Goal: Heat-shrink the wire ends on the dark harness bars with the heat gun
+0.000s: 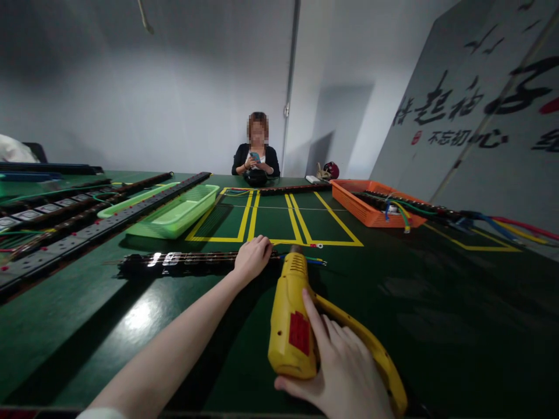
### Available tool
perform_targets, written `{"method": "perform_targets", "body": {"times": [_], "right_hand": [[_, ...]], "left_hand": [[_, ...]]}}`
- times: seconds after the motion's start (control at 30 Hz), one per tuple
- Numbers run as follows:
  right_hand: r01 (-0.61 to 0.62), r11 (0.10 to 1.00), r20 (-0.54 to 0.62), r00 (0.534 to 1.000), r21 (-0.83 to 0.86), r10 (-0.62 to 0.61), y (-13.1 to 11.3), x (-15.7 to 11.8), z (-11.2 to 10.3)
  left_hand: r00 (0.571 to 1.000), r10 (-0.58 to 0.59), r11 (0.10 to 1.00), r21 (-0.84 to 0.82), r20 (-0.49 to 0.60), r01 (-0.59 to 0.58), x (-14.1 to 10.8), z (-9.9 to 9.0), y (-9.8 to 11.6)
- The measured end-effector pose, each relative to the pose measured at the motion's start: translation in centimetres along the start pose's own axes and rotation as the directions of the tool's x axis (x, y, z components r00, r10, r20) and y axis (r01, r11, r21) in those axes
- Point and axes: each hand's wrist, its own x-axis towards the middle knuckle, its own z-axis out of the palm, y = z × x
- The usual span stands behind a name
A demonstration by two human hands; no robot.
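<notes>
My right hand [345, 361] is wrapped round a yellow heat gun [283, 314] with a red label on its body. The gun's nozzle points away from me, towards coloured wires [315, 262] with crimped ends. Those wires come out of a long dark power strip assembly [183, 263] lying across the green table. My left hand [254, 258] closes over the right end of that assembly, near the wires. A ring terminal [320, 245] shows just beyond the nozzle. What lies under my left fingers is partly hidden.
Left stands a light green basket [174, 218], with long socket strips [74, 238] beside and across it. An orange basket [369, 215] at right holds wired strips. Yellow tape lines [251, 215] mark the green table [437, 326]. Across it sits a person [257, 154] holding a phone.
</notes>
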Motion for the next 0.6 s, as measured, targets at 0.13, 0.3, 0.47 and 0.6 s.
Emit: {"method": "perform_targets", "body": {"times": [0.13, 0.3, 0.47, 0.6], "right_hand": [[0.009, 1.0, -0.005, 1.0, 0.017, -0.009, -1.1, -0.1, 0.5], [0.005, 1.0, -0.072, 0.997, 0.015, -0.004, -2.3, -0.1, 1.4], [0.053, 0.998, 0.005, 0.999, 0.027, -0.053, -3.3, 0.7, 0.9], [0.054, 0.997, 0.044, 0.997, 0.046, -0.057, -3.1, 1.1, 0.6]], "left_hand": [[0.999, -0.031, 1.0, 0.0, 0.02, 0.031, 0.0, -0.2, 0.2], [0.999, -0.027, 1.0, -0.012, 0.024, 0.028, 0.1, -0.3, 0.2], [0.997, -0.014, 0.999, -0.047, 0.071, 0.017, 0.0, -0.5, 0.0], [0.997, 0.009, 0.999, -0.054, 0.076, -0.005, -0.1, -0.7, -0.1]]}}
